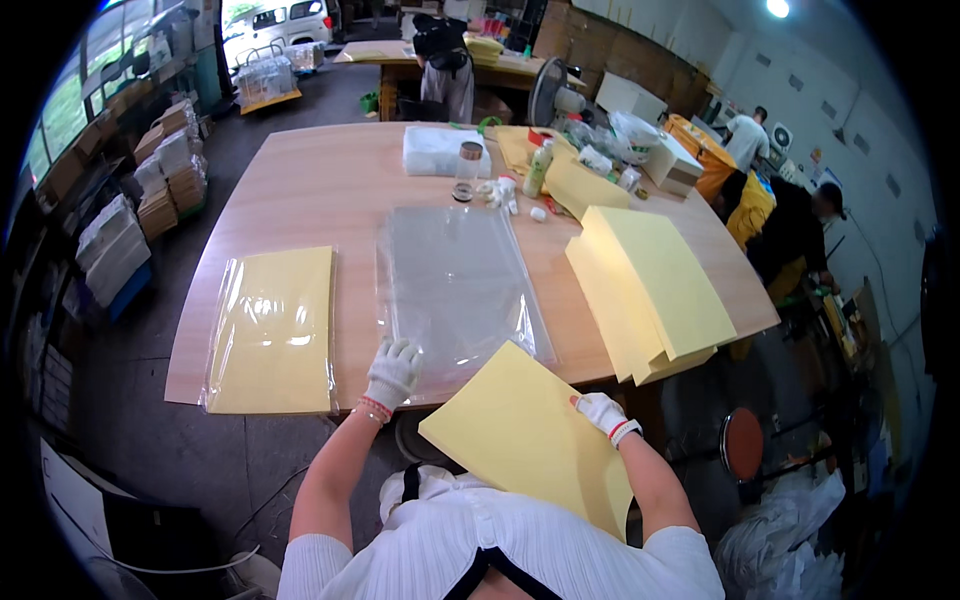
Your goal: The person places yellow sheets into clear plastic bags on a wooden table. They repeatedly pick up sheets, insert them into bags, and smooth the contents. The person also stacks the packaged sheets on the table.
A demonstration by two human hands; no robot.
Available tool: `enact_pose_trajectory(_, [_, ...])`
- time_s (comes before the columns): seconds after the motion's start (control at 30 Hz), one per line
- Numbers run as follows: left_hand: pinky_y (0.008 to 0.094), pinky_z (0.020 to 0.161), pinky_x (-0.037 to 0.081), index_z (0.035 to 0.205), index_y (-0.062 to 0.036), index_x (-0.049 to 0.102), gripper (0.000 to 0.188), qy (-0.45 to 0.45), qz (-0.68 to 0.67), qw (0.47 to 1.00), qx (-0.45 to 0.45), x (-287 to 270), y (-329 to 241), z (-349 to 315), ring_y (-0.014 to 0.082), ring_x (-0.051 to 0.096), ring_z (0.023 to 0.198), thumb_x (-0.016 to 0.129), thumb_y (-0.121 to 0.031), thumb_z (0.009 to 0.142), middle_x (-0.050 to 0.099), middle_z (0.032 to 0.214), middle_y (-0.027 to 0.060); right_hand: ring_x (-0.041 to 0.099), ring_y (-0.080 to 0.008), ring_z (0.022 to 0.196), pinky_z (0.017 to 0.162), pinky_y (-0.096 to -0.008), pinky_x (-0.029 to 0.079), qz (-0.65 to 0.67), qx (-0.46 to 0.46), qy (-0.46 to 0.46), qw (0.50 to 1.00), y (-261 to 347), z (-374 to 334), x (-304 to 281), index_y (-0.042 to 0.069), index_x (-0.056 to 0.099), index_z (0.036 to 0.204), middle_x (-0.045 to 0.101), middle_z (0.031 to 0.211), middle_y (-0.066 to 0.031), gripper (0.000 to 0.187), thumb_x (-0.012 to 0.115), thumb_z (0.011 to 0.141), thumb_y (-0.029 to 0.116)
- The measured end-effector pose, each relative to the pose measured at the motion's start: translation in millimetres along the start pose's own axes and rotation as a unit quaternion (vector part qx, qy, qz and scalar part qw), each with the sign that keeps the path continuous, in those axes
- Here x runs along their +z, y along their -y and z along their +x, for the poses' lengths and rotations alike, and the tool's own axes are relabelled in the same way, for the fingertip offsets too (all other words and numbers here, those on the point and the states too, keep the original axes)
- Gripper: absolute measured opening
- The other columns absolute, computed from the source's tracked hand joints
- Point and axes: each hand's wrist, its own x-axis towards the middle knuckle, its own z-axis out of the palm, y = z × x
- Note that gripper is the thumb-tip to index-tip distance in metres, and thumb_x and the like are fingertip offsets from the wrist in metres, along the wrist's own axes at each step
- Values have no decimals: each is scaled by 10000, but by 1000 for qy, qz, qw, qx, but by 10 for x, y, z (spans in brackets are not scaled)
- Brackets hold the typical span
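Observation:
My right hand (603,414), in a white glove with bare fingertips showing, grips the right edge of a yellow paper sheet (530,430). The sheet slants in front of my body, its far corner over the table's near edge. My left hand (394,372), gloved in white, lies at the near left corner of a stack of clear plastic bags (460,280), its fingers stretched out. To the left rests yellow paper in clear plastic bags (275,330). A tall stack of yellow paper (655,285) stands on the right.
Beyond the bags are a clear jar (467,172), a bottle (538,168), spare gloves (498,194) and a white plastic-wrapped pile (445,150). A red round stool (742,443) stands at the right. Other people work at the far table (385,52) and along the right wall.

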Motion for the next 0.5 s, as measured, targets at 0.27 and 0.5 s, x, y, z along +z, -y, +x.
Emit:
enact_pose_trajectory(0.27, [402, 859, 427, 901, -81, 581, 210, -22, -104, 977, -183, 267, 131, 207, 275, 586, 899, 606, -137, 700, 631, 902, 85, 612, -314, 916, 813, -376, 449, -70, -54, 44, 995, 411, 348, 102, 113, 660, 997, 661, 938, -135, 593, 453, 810, 636])
enact_pose_trajectory(0.5, [400, 840, 439, 893, -86, 571, 199, 5, -99, 982, -164, 190, 296, 112, 275, 573, 888, 592, -112, 697, 611, 874, 88, 620, -279, 871, 778, -378, 452, -15, -37, 64, 997, 558, 397, -65, 116, 661, 976, 660, 911, -127, 564, 458, 822, 619])
